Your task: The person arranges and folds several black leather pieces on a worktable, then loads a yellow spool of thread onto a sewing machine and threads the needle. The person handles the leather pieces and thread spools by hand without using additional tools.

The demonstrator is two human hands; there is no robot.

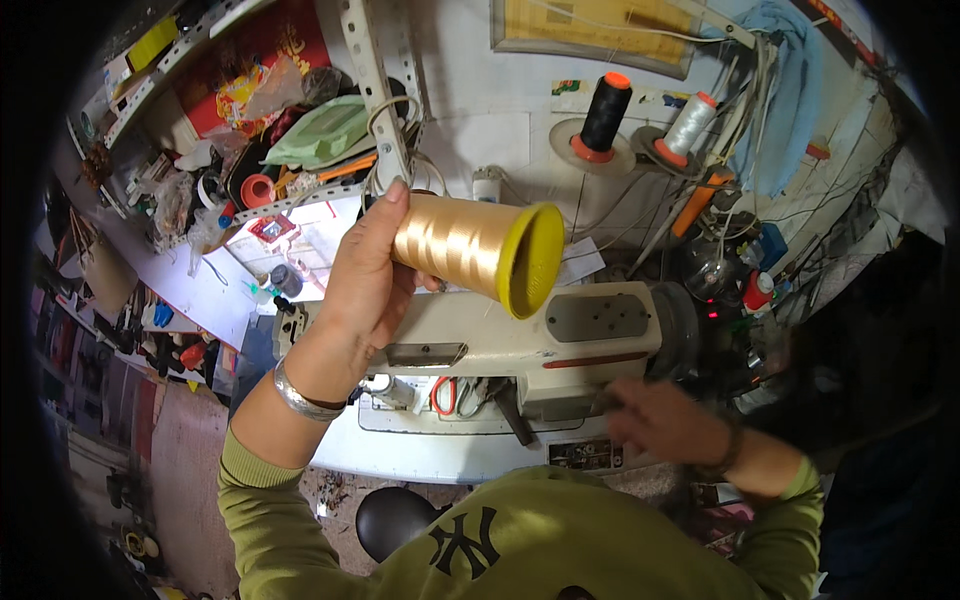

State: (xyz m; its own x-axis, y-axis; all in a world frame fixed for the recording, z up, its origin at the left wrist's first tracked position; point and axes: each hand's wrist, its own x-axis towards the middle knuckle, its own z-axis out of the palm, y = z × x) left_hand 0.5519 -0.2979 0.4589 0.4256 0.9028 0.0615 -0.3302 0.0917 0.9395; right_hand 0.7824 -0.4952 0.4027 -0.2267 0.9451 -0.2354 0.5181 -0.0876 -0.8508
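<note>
My left hand [372, 275] is closed round a large spool of shiny gold thread [455, 240] with a yellow flanged end. The spool lies sideways above the cream sewing machine [500, 340], its yellow end toward the right. My right hand [665, 420] is smeared by motion in front of the machine's right part, above the table's near edge. Its fingers are too blurred to show whether anything is in them.
A black thread cone [603, 118] and a white thread cone [688, 128] stand on holders behind the machine. A cluttered metal shelf [300, 200] is at the back left. Red-handled scissors [441, 396] lie under the machine arm. A dark round stool [392, 523] stands below the table.
</note>
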